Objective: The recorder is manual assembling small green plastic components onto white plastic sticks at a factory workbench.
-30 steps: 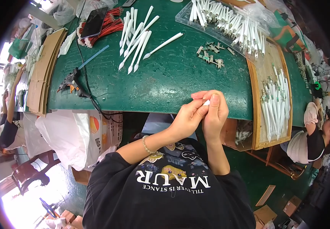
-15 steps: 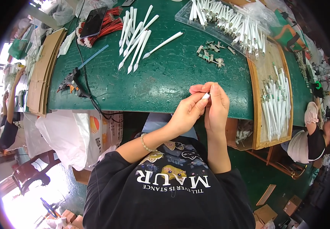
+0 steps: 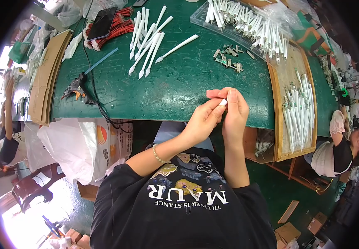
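Over the front edge of the green table, my left hand (image 3: pixel 202 122) and my right hand (image 3: pixel 234 118) meet with fingers bent. Between them shows the short end of a white tube (image 3: pixel 223 102); the rest of it is hidden by the fingers. My left thumb and forefinger pinch this tube from the side. The right thumb and fingertips close on its end, where a small dark spot shows. Beyond my hands lie loose white sticks with pointed tips (image 3: pixel 150 50) and a small heap of metal-and-green circuit parts (image 3: pixel 229 58).
A glue gun (image 3: pixel 79 91) with its cord lies at left, near a phone (image 3: pixel 102 24) on red wires (image 3: pixel 123 29). At right, a wooden-framed tray (image 3: pixel 276 124) and a clear tray (image 3: pixel 202 23) carry several white tubes. Cardboard (image 3: pixel 42 87) stands at the left edge. Other people work at both sides.
My hands stay together at nearly the same spot, and the white tube end has shifted slightly up and left between the fingers. The person at left has moved an arm.
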